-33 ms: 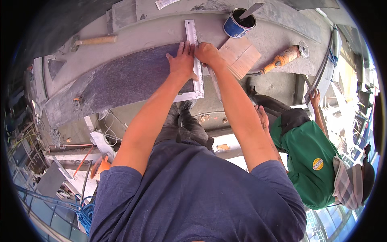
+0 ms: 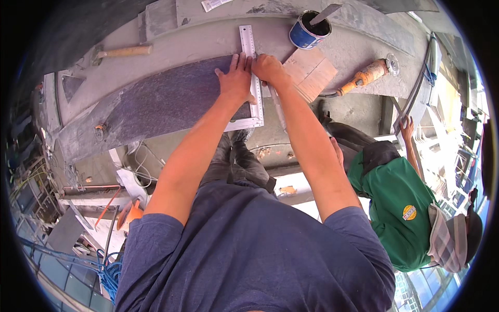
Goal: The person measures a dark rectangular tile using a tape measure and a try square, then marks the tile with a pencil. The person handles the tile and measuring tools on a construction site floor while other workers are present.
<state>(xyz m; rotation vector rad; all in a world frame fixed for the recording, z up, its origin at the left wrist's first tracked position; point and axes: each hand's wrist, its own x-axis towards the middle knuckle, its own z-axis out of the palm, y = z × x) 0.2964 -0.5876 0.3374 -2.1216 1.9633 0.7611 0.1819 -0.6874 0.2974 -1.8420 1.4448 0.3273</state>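
Observation:
A white metal try square [image 2: 246, 35] lies across the right end of a long dark stone slab [image 2: 161, 99]. Its long blade points away from me and its short arm runs along the slab's near edge. My left hand [image 2: 237, 80] lies flat with fingers spread, pressing on the slab and the square's blade. Against the blade's right side, near the far edge of the slab, my right hand [image 2: 269, 67] is closed. Whatever it grips is hidden by the fingers. A pale narrow strip [image 2: 277, 108] shows beside my right forearm.
A brown square tile [image 2: 312, 73], a blue can [image 2: 305, 35] with a flat blade in it, and an orange angle grinder [image 2: 368, 74] lie to the right. A hammer [image 2: 125, 52] rests far left. Close on my right crouches a co-worker in a green shirt [image 2: 395, 203].
My hands and the square keep their places. The co-worker's near hand has slipped mostly behind my right forearm.

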